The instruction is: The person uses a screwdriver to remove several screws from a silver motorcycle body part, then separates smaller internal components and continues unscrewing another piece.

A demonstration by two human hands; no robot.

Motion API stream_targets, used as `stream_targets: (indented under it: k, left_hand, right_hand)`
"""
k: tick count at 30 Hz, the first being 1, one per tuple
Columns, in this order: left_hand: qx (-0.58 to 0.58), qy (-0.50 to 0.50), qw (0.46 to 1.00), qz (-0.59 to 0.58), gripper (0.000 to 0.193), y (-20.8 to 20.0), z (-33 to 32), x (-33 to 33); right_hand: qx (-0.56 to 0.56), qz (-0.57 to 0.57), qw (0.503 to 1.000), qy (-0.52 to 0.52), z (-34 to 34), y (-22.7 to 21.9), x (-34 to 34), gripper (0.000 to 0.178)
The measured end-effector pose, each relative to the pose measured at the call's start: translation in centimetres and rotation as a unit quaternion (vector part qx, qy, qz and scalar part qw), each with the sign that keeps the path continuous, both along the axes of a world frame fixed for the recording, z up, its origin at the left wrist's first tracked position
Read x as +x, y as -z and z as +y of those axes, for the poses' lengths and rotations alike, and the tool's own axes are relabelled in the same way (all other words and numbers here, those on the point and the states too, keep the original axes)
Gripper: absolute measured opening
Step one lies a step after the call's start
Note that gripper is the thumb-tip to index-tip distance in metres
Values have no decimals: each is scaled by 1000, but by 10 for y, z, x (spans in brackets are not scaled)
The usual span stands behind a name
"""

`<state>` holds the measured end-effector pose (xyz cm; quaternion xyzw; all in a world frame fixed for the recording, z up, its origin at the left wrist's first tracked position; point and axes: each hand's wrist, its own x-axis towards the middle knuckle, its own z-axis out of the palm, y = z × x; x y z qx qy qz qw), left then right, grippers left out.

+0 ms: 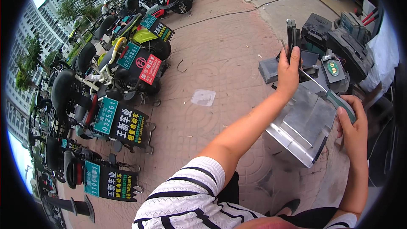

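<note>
My left hand [289, 70] is closed around a dark, narrow plastic part [292, 34] that stands upright above the fist; its exact kind does not show. In my right hand [354, 121] is a screwdriver [340, 104] with a grey-green handle. Its thin metal shaft slants up and left toward the left hand; whether the tip touches the dark part is hidden. Below both hands lies a silver metal case [292, 142] with a grey flat panel [309, 114] on top. Just beyond the left hand sits a grey plastic box [268, 70].
Black battery-like cases [349, 48] are piled at the right, beside white plastic sheeting [383, 55]. Parked electric scooters [114, 80] line the left. A cable [237, 13] crosses the brick paving, where a translucent plastic lid [203, 97] lies. My shoe [290, 207] is at the lower edge.
</note>
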<state>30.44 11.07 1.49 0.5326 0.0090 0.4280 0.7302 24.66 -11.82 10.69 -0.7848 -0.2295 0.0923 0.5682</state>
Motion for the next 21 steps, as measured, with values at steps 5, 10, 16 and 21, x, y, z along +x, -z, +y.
stream_targets:
  k: [5, 10, 16, 21]
  left_hand:
    - [-23, 5, 1000, -15, 32, 1, -3, 3]
    - [-12, 6, 1000, -17, 31, -1, -4, 3]
    - [0, -9, 1000, -13, 31, 1, -1, 1]
    - [-6, 8, 1000, -14, 30, 0, -1, 0]
  right_hand:
    - [-61, -280, 958, -29, -6, 5, 6, 26]
    - [43, -170, 984, 21, 3, 9, 4, 24]
    - [0, 102, 994, 29, -3, 3, 13, 19]
    - [4, -233, 973, -1, -1, 20, 19, 24]
